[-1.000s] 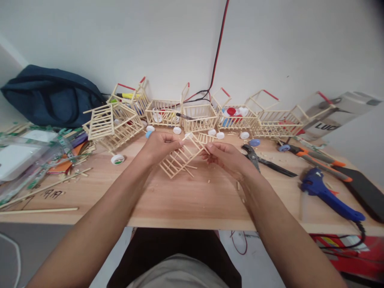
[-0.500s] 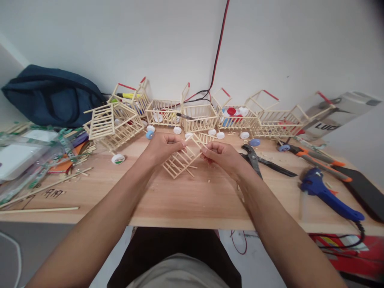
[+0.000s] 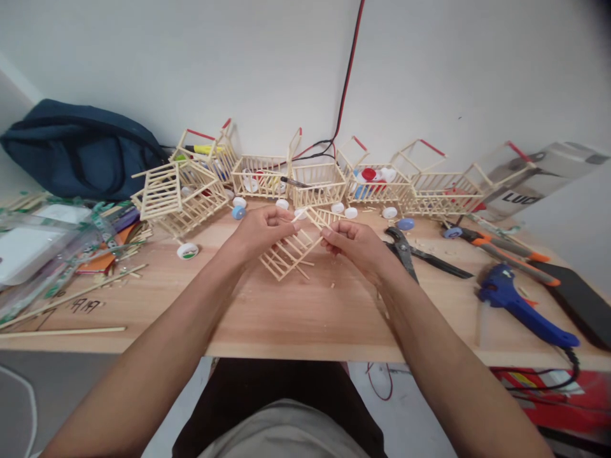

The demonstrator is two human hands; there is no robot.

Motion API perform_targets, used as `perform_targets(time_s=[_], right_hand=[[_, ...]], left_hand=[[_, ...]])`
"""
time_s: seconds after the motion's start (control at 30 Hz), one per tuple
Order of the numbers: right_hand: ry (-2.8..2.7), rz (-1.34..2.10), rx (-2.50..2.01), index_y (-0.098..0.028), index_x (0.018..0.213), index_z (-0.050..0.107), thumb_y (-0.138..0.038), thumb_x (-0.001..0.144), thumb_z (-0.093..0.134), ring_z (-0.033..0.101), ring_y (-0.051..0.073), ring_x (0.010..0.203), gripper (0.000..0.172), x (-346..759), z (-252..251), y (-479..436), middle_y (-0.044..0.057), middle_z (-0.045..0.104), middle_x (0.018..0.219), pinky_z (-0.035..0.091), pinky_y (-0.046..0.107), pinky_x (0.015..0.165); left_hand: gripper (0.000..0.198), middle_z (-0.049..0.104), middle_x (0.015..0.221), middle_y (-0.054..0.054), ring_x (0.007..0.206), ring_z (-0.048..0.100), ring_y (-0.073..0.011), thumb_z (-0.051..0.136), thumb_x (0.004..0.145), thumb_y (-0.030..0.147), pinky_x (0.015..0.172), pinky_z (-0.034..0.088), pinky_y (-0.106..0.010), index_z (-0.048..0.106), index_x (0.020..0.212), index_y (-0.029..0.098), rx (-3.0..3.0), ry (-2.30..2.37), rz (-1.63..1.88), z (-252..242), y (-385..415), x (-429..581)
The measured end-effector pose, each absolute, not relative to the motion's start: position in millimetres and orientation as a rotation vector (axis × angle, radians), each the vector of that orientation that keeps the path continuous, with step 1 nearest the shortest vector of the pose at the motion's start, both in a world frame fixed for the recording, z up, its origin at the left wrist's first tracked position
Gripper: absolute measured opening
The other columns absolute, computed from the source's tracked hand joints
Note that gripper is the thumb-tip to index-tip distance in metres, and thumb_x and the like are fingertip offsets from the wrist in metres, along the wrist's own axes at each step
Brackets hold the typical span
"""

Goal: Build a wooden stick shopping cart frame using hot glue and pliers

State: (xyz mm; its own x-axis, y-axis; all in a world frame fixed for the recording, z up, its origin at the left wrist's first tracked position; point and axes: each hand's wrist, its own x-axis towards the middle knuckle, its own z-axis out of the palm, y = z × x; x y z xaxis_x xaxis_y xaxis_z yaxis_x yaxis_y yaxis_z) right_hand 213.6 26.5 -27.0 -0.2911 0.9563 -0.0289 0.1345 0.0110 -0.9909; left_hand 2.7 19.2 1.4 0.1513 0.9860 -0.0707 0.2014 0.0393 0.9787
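Plain pale wall (image 3: pixel 429 70) backed the head view, above a smooth wooden table (image 3: pixel 305 324) with soft brown banding in its grain. Over the table's middle, a lattice frame (image 3: pixel 289 256) of thin, pale wooden sticks was held at a tilt, its rungs parallel and its near corner pointing down. The left hand (image 3: pixel 261 230) had its fingers pinched on the frame's upper left edge; the right hand (image 3: pixel 351 242) had its fingers closed on a stick at its right corner. Both grips were narrow, probably because such slender sticks would bend or snap under a fuller grasp, and holding opposite sides presumably kept the frame steady.

Beyond the frame stood a row of miniature shopping carts (image 3: pixel 317 173), boxy and slatted, with red-wrapped handles and round plastic bottle-cap wheels (image 3: pixel 389 212); lining them against the wall seemed to leave working room in front. To the frame's right lay metal cutters (image 3: pixel 403 245) and, farther off, a glossy blue glue gun (image 3: pixel 522 305), apparently set within the right hand's reach. Well to the frame's left were straight loose sticks (image 3: pixel 71 332), crinkled clear packaging (image 3: pixel 35 254) and, behind that, a slumped dark-blue fabric bag (image 3: pixel 86 152).
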Motion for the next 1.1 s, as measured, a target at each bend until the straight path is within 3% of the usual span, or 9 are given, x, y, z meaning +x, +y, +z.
perform_targets(time_s=[0.2, 0.5, 1.1], right_hand=[[-1.467, 1.390, -1.102, -0.018, 0.070, 0.061, -0.049, 0.072, 0.074, 0.050, 0.009, 0.060, 0.034, 209.5, -21.2, 23.3, -0.001, 0.061, 0.068, 0.037, 0.025, 0.058], [-1.489, 1.365, -1.081, -0.019, 0.071, 0.061, -0.050, 0.074, 0.072, 0.052, 0.010, 0.061, 0.033, 208.0, -19.8, 20.5, 0.001, 0.065, 0.072, 0.039, 0.025, 0.057], [-1.510, 1.316, -1.113, -0.019, 0.069, 0.061, -0.055, 0.070, 0.073, 0.055, 0.011, 0.061, 0.038, 205.2, -21.3, 20.2, 0.002, 0.065, 0.069, 0.044, 0.027, 0.060]], left_hand=[[0.028, 0.065, 0.064, -0.001, 0.054, 0.058, -0.0101, 0.079, 0.065, 0.037, 0.051, 0.042, -0.021, 0.065, 0.074, 0.014, 1.361, 1.218, 0.823, 1.1, 20.6, 1.9], [0.029, 0.069, 0.066, -0.005, 0.055, 0.058, -0.0113, 0.080, 0.064, 0.040, 0.050, 0.042, -0.022, 0.070, 0.073, 0.013, 1.349, 1.229, 0.796, 2.7, 19.4, 3.7], [0.026, 0.064, 0.058, -0.001, 0.049, 0.053, -0.0093, 0.079, 0.062, 0.038, 0.046, 0.038, -0.020, 0.069, 0.067, 0.014, 1.355, 1.287, 0.852, 0.3, 17.8, 6.2]])
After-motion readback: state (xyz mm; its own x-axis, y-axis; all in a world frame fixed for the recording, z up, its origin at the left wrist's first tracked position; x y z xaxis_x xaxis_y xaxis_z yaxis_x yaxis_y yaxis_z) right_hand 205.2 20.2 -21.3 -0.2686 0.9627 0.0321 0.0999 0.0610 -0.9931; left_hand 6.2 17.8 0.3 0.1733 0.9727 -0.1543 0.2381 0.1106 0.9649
